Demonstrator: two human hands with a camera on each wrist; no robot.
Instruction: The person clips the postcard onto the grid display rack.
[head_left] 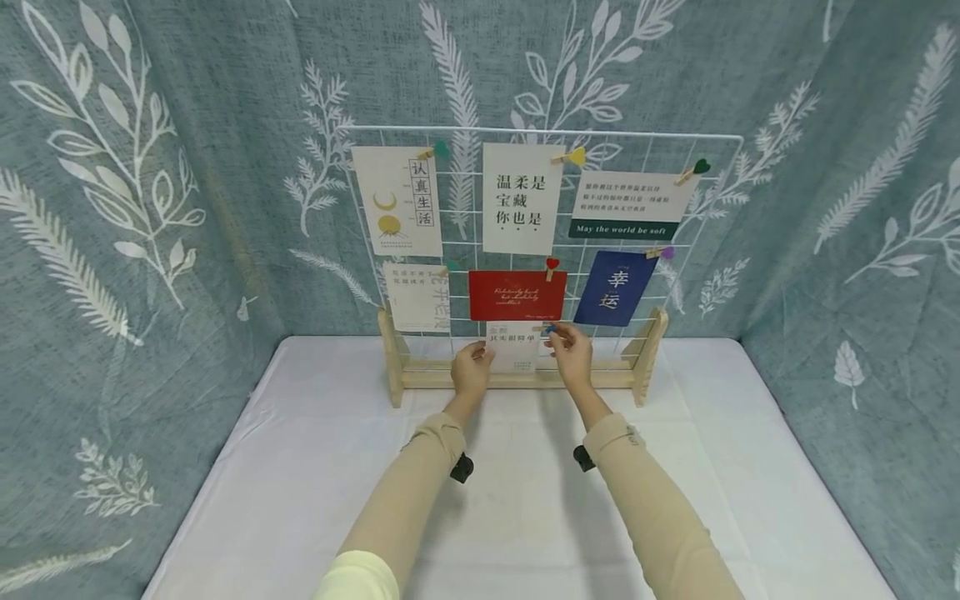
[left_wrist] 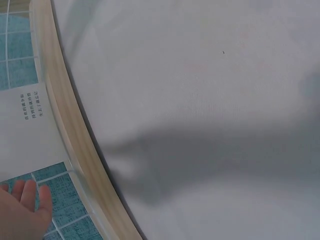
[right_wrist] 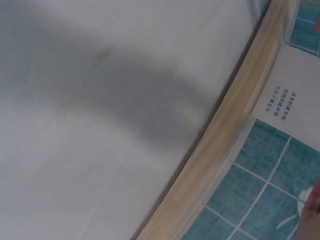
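Note:
A small white card [head_left: 513, 354] with dark lettering hangs low on the white wire grid, its top edge right under a red card [head_left: 517, 295]. My left hand [head_left: 472, 367] is at the card's left edge, fingertips close to it; in the left wrist view its fingers [left_wrist: 29, 195] look relaxed beside the card [left_wrist: 30, 132]. At the upper right corner, my right hand [head_left: 573, 354] pinches a small blue clip [head_left: 551, 330]. Only a sliver of that hand [right_wrist: 311, 217] shows in the right wrist view, near the card [right_wrist: 292, 95].
The grid [head_left: 547, 131] stands in a wooden base [head_left: 525, 380] on a white-covered table [head_left: 510, 500]. Several other cards hang by coloured clips, including a blue card [head_left: 617, 288] and a moon-printed card [head_left: 398, 202]. Leaf-patterned teal curtains [head_left: 225, 125] surround the table.

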